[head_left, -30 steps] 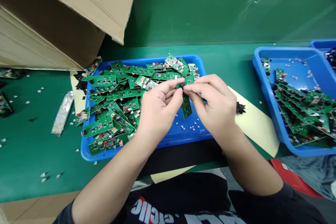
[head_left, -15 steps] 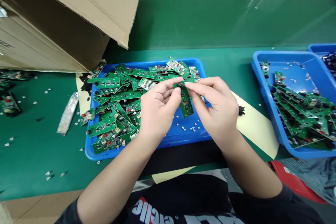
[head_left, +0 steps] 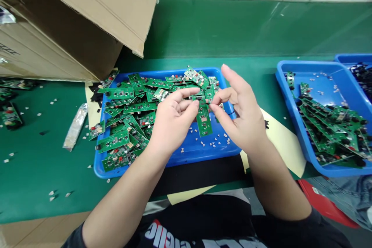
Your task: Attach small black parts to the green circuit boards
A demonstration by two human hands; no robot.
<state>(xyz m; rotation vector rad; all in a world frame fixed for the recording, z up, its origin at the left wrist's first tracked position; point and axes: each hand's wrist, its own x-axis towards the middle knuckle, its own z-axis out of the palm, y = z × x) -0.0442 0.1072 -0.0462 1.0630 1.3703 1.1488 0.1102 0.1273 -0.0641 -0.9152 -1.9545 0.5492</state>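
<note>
My left hand [head_left: 171,118] pinches the top end of a narrow green circuit board [head_left: 203,118], which hangs down over the blue tray [head_left: 203,149]. My right hand [head_left: 242,118] is beside it on the right, index finger stretched upward, thumb and another finger pinched near the board's top edge; whether they hold something small I cannot make out. The tray is heaped with several green circuit boards [head_left: 130,120] on its left and back.
A second blue tray [head_left: 293,112] with more boards stands at the right. A large open cardboard box [head_left: 72,19] lies at the back left. A silver foil packet [head_left: 74,127] and small white bits lie on the green mat [head_left: 37,170]. A yellow sheet [head_left: 283,143] lies under my right wrist.
My right hand has loosened from the board and its index finger has lifted. The board now hangs from my left hand, turned more face-on. The view shifted slightly downward.
</note>
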